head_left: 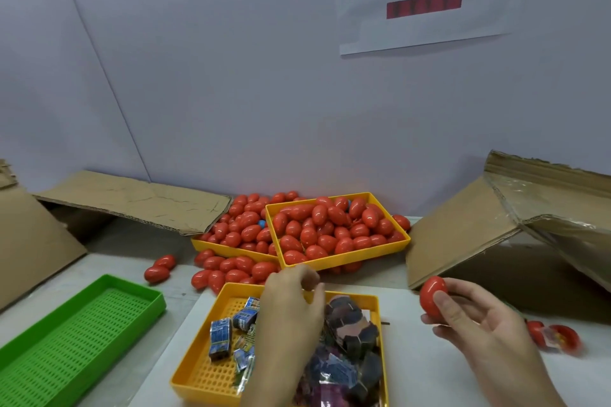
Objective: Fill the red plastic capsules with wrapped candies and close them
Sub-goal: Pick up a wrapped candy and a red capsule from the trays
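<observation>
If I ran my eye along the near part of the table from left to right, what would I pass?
Green tray → blue candies in the near yellow tray → left hand → dark wrapped packets → right hand holding a red capsule → opened capsule halves.

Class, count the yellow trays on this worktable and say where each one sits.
3. One near yellow tray holds wrapped candies under the left hand. One far tray, heaped with red capsules, overlaps another tray to its left. More could be hidden beneath the capsule pile.
</observation>
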A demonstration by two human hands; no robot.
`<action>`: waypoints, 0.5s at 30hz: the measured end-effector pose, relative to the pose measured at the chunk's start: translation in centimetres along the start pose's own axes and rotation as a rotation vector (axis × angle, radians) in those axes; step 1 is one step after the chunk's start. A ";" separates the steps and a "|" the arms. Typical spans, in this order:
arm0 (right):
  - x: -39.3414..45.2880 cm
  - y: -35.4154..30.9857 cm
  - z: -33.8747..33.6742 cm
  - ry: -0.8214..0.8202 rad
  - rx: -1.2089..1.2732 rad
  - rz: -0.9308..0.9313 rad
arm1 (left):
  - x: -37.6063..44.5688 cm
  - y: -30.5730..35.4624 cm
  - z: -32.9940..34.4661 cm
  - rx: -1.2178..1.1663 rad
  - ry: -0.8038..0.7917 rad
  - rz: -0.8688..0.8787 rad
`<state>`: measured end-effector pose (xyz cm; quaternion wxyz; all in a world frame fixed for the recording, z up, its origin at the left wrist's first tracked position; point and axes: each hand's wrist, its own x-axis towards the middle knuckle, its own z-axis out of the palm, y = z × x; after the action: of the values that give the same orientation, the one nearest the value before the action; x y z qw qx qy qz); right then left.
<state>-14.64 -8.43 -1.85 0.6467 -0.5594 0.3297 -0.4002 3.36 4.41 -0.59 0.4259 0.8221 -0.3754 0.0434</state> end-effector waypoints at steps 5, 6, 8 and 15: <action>-0.1 -0.1 0.1 -0.013 -0.058 -0.012 | 0.9 -3.6 -2.1 0.321 -0.003 -0.139; -0.1 -0.1 0.1 -0.016 -0.065 -0.012 | 0.9 -3.6 -2.4 0.315 -0.020 -0.148; -0.1 -0.1 0.1 -0.015 -0.064 -0.011 | 1.1 -3.6 -2.5 0.297 -0.052 -0.113; -0.1 0.1 0.1 -0.012 -0.083 -0.015 | 0.6 -2.8 -2.0 0.365 -0.353 0.054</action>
<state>-14.57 -8.30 -1.93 0.6219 -0.5907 0.3379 -0.3874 6.08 6.52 -1.00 0.1969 0.8699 -0.4517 -0.0225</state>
